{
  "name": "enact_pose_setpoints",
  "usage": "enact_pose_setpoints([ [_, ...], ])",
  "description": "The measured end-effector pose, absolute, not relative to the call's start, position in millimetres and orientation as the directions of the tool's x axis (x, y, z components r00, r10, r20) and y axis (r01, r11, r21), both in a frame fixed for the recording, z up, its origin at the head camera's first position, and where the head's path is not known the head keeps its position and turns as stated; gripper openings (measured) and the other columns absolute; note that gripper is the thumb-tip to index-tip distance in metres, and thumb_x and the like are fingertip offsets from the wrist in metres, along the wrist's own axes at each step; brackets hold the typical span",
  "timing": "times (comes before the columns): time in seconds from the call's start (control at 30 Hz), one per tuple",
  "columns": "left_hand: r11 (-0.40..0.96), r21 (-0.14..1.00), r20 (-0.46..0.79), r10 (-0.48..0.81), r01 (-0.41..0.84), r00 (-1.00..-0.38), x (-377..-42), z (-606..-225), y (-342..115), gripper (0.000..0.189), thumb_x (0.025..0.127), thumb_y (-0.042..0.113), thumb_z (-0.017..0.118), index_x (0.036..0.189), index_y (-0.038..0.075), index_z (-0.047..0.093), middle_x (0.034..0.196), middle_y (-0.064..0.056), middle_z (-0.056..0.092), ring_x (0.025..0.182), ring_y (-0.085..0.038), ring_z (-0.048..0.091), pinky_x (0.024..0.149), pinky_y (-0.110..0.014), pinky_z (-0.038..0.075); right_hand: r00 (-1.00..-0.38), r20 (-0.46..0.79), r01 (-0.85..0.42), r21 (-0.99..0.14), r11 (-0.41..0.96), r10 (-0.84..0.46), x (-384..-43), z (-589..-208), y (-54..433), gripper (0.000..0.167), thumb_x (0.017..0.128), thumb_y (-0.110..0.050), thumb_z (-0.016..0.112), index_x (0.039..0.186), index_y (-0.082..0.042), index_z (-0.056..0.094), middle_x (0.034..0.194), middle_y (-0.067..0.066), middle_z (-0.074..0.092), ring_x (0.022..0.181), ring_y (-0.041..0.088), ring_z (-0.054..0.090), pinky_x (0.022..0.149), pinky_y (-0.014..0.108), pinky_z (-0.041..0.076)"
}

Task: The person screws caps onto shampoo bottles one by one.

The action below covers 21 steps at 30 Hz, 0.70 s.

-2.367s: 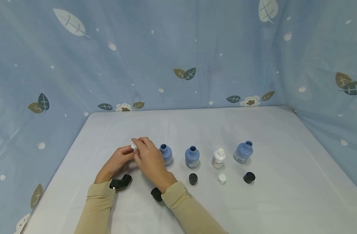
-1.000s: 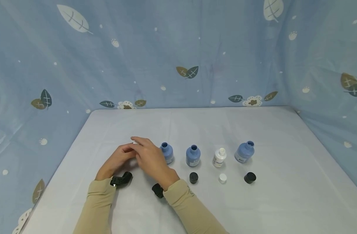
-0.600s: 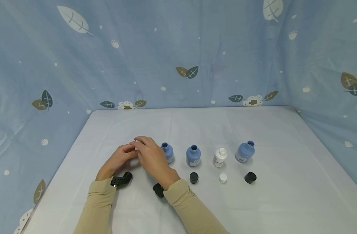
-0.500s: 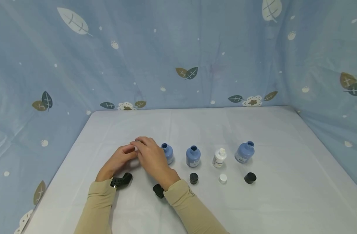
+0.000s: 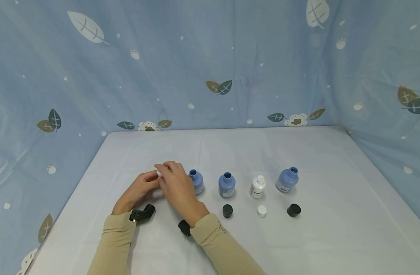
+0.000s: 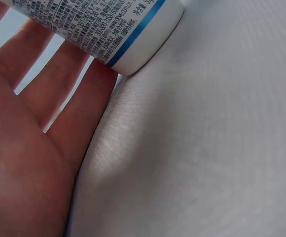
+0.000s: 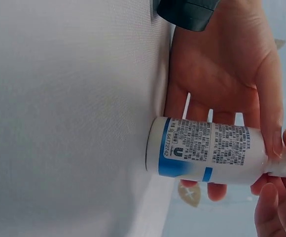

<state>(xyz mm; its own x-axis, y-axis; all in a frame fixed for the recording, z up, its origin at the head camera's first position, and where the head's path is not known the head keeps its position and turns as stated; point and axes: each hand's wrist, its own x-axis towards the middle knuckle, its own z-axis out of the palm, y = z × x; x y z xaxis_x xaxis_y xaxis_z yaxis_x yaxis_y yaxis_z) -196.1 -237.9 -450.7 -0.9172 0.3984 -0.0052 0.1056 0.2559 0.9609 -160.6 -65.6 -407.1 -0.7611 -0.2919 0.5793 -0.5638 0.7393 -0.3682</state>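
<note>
A white bottle (image 7: pixel 197 148) with a printed label and blue band stands upright on the table, mostly hidden by the hands in the head view. My left hand (image 5: pixel 137 189) holds it, fingers wrapped behind its body, as the left wrist view also shows around the bottle (image 6: pixel 108 24). At its top, my right hand (image 5: pixel 178 187) pinches the white cap (image 5: pixel 159 173) between thumb and fingers. Just right of that hand stands an uncapped blue bottle (image 5: pixel 197 182).
Further right are another uncapped blue bottle (image 5: pixel 227 186), an uncapped white bottle (image 5: pixel 257 187) and a third blue one (image 5: pixel 287 180). Before them lie a black cap (image 5: pixel 227 211), a white cap (image 5: pixel 261 211) and another black cap (image 5: pixel 294 210). Patterned curtain (image 5: pixel 210 57) encloses the table.
My right fingers have shifted around the white cap, covering it and then showing it again. The left hand stays in place, and the other bottles and caps lie as before.
</note>
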Motion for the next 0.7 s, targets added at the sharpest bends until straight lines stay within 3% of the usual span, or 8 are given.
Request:
enact_pose_setpoints([
  [0.23, 0.235, 0.964, 0.021, 0.397, 0.123, -0.917, -195, -454, -239, 0.035, 0.089, 0.019, 0.056, 0.119, 0.002, 0.055, 0.109, -0.001, 0.060, 0.103, -0.012, 0.050, 0.084, -0.022, 0.039, -0.754, 0.585, -0.579, -0.375, 0.724, -0.299, -159, -403, -65, 0.037, 0.084, -0.020, 0.058, 0.121, -0.020, 0.054, 0.117, -0.003, 0.050, 0.099, 0.010, 0.050, 0.055, 0.022, 0.046],
  [0.47, 0.260, 0.959, 0.004, 0.398, 0.116, -0.917, -200, -446, -235, 0.026, 0.090, 0.015, 0.054, 0.112, 0.002, 0.057, 0.104, -0.001, 0.060, 0.099, -0.012, 0.051, 0.083, -0.023, 0.039, -0.774, 0.534, -0.585, -0.397, 0.707, -0.340, -161, -390, -57, 0.040, 0.085, -0.011, 0.055, 0.123, -0.020, 0.053, 0.127, -0.003, 0.047, 0.108, 0.010, 0.050, 0.071, 0.022, 0.047],
  [0.57, 0.289, 0.950, -0.001, 0.389, 0.121, -0.921, -194, -435, -231, 0.021, 0.089, 0.012, 0.054, 0.105, -0.001, 0.058, 0.096, 0.000, 0.060, 0.091, -0.012, 0.051, 0.079, -0.024, 0.039, -0.777, 0.509, -0.593, -0.393, 0.702, -0.372, -162, -389, -55, 0.044, 0.083, -0.009, 0.058, 0.125, -0.021, 0.052, 0.129, -0.003, 0.046, 0.111, 0.010, 0.048, 0.073, 0.022, 0.046],
  [0.7, 0.313, 0.944, -0.026, 0.376, 0.101, -0.926, -192, -436, -234, 0.025, 0.089, 0.015, 0.055, 0.107, -0.002, 0.057, 0.097, -0.001, 0.059, 0.091, -0.012, 0.050, 0.079, -0.024, 0.039, -0.787, 0.472, -0.591, -0.391, 0.705, -0.398, -161, -392, -56, 0.044, 0.084, -0.010, 0.059, 0.126, -0.022, 0.051, 0.129, -0.003, 0.046, 0.113, 0.010, 0.047, 0.075, 0.022, 0.046],
])
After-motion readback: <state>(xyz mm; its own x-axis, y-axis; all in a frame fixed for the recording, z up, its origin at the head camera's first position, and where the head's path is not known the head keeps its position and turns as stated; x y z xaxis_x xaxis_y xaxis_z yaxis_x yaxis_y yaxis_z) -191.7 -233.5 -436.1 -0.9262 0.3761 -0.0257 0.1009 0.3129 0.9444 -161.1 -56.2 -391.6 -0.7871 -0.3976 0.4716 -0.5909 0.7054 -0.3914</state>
